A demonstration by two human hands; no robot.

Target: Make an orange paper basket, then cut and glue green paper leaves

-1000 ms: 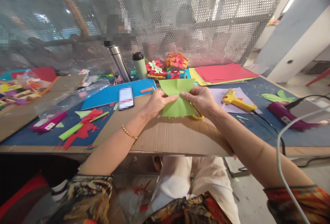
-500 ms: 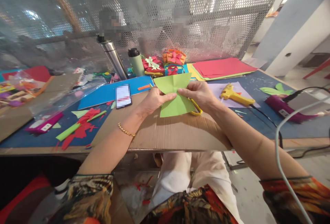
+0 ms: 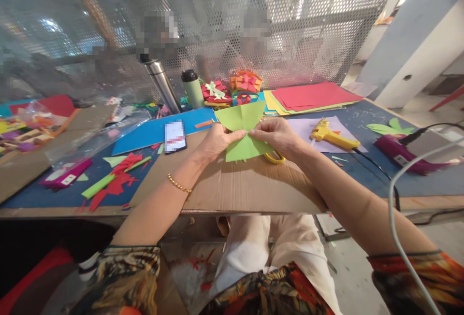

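- head view: the bare left hand [image 3: 220, 141] pinches the narrow middle of a light-green, bow-shaped piece of creased paper [image 3: 243, 115] between thumb and fingers.
- the bare right hand [image 3: 277, 136] pinches the same middle, thumb tips close together.
- the paper is above a brown corrugated cardboard sheet [image 3: 253, 187].
- yellow looped handle [image 3: 274, 161] lies just beside the right hand, partly hidden.

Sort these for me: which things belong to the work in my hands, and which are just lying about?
Work in hand:
green paper, pinched by left hand and right hand
cardboard beneath
probably yellow handle, glue gun

Likely just lying about:
phone
steel flask
green bottle
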